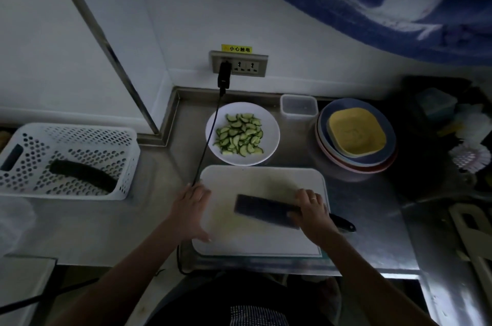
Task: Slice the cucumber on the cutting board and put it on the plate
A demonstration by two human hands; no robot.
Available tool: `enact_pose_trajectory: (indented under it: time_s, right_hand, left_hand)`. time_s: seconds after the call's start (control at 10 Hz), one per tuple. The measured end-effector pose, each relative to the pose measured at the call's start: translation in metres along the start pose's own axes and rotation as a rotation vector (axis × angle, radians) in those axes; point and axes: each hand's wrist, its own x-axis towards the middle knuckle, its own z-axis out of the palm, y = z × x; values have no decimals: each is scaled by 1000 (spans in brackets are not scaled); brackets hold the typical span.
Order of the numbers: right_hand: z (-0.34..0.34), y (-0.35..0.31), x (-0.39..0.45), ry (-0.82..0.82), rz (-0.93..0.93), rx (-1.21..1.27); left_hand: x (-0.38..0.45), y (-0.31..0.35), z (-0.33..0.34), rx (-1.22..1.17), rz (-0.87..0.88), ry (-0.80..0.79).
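Steel counter [165, 219]: plate [269, 149] of cucumber slices [239, 134]

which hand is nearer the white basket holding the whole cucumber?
Left. The left hand rests on the cutting board's left edge, just right of the basket. The right hand is across the board, on the cleaver.

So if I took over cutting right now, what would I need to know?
Left hand: open, resting on the cutting board's left edge.
Right hand: on the cleaver, which lies flat on the board; whether it grips it is unclear.
Cucumber slices: all on the white plate behind the board.
Done: no cucumber left on the board.
Left: apparently nothing but putting the cleaver down. One whole cucumber sits in the white basket.
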Motion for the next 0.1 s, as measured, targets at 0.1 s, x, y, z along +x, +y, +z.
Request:
enact_pose_trajectory:
  time_s: [0.1]
  right_hand:
    - [-38,-22,-12,410,155,381]
  left_hand:
    - [-2,0,-24,-229,-65,143]
